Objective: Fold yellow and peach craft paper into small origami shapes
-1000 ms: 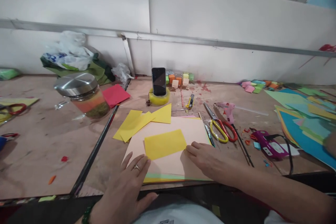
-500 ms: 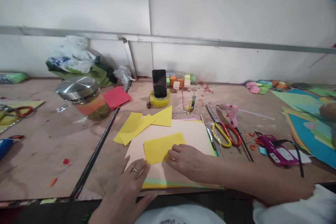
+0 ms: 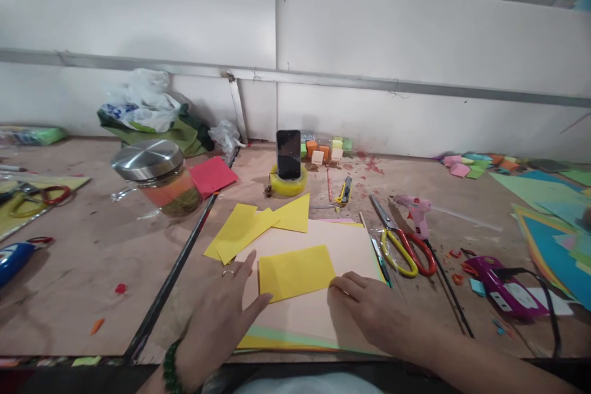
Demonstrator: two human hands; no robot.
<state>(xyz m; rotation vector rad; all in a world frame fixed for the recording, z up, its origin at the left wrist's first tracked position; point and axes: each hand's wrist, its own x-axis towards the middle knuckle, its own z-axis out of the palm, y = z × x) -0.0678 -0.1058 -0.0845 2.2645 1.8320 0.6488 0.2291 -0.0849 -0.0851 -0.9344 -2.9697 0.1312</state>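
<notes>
A rectangular piece of yellow paper point(image 3: 296, 272) lies on a stack of pale pink sheets point(image 3: 339, 240), with green and yellow edges showing beneath. My left hand point(image 3: 219, 305) is open at its left side, fingers spread and the thumb tip at its lower left corner. My right hand point(image 3: 373, 308) is closed, its curled fingertips at the lower right corner of the yellow piece. Just beyond the stack's upper left lie more yellow paper pieces point(image 3: 240, 228), overlapping one another.
Right of the stack are scissors point(image 3: 399, 243), a pink glue gun point(image 3: 418, 215) and a purple corded device point(image 3: 505, 289). A phone point(image 3: 289, 155) stands in a yellow tape roll point(image 3: 289, 183). Left stands a glass jar point(image 3: 159, 178). A yellow utility knife point(image 3: 345, 191) lies behind the stack.
My right hand has moved right, from on top of the yellow paper to its lower right corner. My left fingers have spread and the thumb has come up to the paper. The view has shifted slightly.
</notes>
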